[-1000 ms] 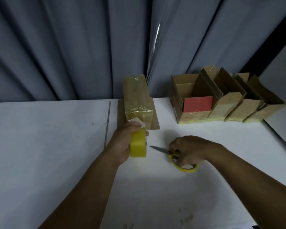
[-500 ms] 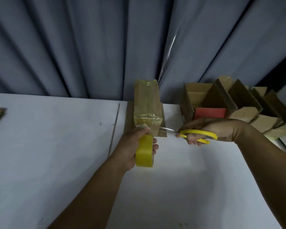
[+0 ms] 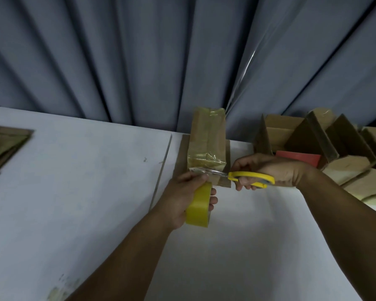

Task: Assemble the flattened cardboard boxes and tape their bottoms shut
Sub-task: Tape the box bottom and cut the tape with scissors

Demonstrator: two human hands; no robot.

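A narrow cardboard box (image 3: 207,140) stands bottom-up at the table's far middle, with glossy tape running over its top and down its near face. My left hand (image 3: 182,198) grips a yellow tape roll (image 3: 199,206) just in front of the box, with a strip stretched from the roll to the box. My right hand (image 3: 269,170) holds yellow-handled scissors (image 3: 251,178). Their blades (image 3: 206,171) reach left across the tape strip at the box's near lower edge.
Several assembled open boxes (image 3: 308,137) lean in a row at the back right, one showing a red panel (image 3: 299,158). Flattened cardboard (image 3: 4,144) lies at the far left. A grey curtain (image 3: 139,61) hangs behind the white table (image 3: 74,192).
My right hand picked the scissors up from the table and brought them to the tape strip at the box. My left hand kept the roll by the box.
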